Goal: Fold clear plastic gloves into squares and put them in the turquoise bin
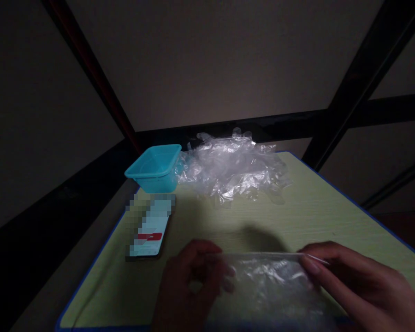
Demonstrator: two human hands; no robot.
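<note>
A clear plastic bag is stretched between my two hands near the table's front edge, its straight upper edge running level from one to the other. My left hand pinches it at the left end, fingers curled. At the right end my right hand grips the same edge between thumb and fingers, and a thin corner sticks out past them. Beyond my hands a loose heap of crumpled clear plastic lies at the back of the table.
The pale wood-look table has a blue edge. A turquoise basket stands at the back left, touching the plastic heap. Nearer on the left lies a phone with its screen lit, partly pixelated. Walls with dark beams rise behind the table.
</note>
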